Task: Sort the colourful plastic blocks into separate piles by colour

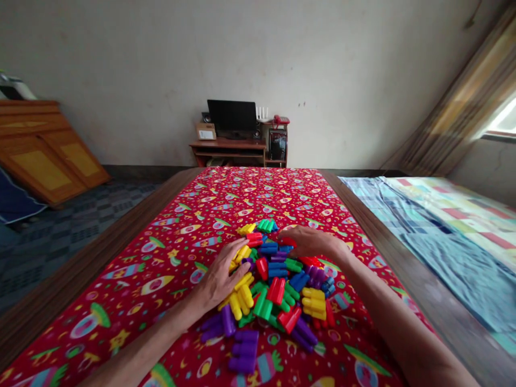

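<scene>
A pile of plastic building blocks [278, 285] in yellow, red, green, blue and purple lies on a red patterned cloth [169, 252]. My left hand [221, 274] rests flat on the pile's left side, fingers stretched over yellow blocks. My right hand [310, 242] lies palm down on the pile's far right side, fingers extended over red and blue blocks. Neither hand grips a block. A purple block [243, 350] sits loose at the near edge of the pile.
The cloth covers a long wooden table [60, 290]. A bed with a checked blue sheet [443, 236] runs along the right. A desk with a monitor [233, 119] stands at the far wall. A wooden cabinet [44, 150] stands at left.
</scene>
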{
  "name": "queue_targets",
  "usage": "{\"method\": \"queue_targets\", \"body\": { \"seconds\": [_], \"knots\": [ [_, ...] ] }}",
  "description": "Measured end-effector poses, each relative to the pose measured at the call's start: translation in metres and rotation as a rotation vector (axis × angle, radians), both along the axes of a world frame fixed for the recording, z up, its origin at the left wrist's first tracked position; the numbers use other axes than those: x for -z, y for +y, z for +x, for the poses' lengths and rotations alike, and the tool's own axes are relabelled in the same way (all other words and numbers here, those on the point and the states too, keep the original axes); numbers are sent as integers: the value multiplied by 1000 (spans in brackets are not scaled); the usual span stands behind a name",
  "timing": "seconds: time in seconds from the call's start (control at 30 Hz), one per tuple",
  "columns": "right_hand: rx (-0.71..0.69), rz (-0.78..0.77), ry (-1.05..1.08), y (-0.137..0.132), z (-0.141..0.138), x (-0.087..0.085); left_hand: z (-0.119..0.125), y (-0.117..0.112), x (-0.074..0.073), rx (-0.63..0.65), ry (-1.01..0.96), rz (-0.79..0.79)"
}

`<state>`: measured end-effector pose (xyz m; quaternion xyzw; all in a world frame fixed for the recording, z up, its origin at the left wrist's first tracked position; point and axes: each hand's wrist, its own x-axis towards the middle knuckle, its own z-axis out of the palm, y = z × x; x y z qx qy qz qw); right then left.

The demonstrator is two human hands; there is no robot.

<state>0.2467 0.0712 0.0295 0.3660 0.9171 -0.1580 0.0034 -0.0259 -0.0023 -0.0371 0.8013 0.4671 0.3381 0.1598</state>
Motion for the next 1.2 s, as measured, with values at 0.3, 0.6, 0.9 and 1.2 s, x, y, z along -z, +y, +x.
{"method": "queue_targets", "body": {
  "seconds": [0.3,0.6,0.9,1.2],
  "knots": [
    [303,60,342,34,22,4,0,2,4,-6,1,22],
    [1148,25,842,63,112,41,1,1,2,-5,3,30],
    [1189,-77,1015,66,127,43,-1,3,4,-24,17,23],
    [382,-281,466,34,77,-20,-1,4,4,-19,18,36]
  ]
}}
